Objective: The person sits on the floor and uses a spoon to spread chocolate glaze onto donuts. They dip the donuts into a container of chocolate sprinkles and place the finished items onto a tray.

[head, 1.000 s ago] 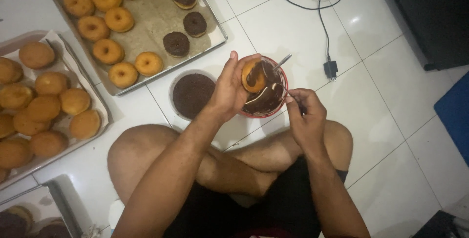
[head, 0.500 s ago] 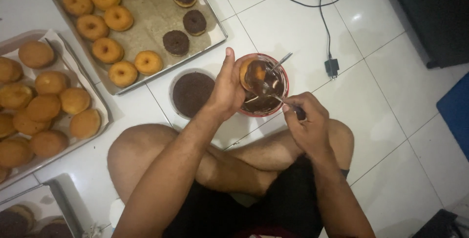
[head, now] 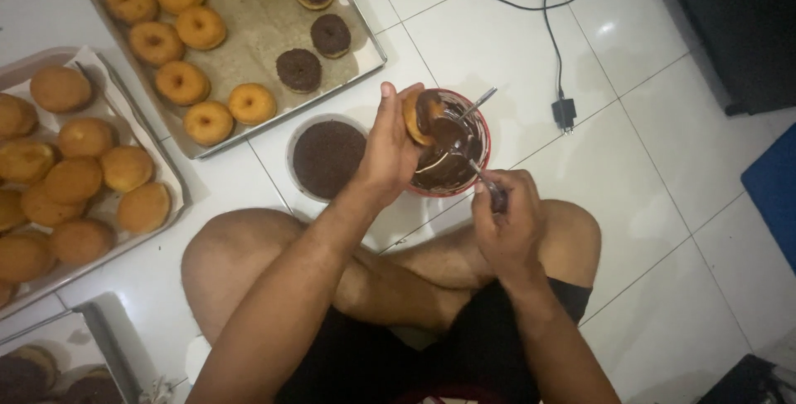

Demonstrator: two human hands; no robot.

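Head view looks down on us sitting cross-legged on the white tiled floor (head: 655,163). Our left hand (head: 388,151) has its fingers closed around a doughnut (head: 417,115), holding it on edge over the near rim of a red bowl (head: 483,134) of melted chocolate; part of the doughnut is already dark with glaze. Our right hand (head: 507,221) is wrapped in a narrow grip on the handle of a utensil (head: 481,173) whose far end dips into the chocolate; a second metal handle (head: 479,103) leans out of the bowl's far side. Just left of the bowl sits a round dish of chocolate sprinkles (head: 327,158). Beyond it a metal tray (head: 365,60) carries plain ring doughnuts and three glazed ones (head: 298,70). A paper-lined tray (head: 166,176) at the far left holds plain round buns.
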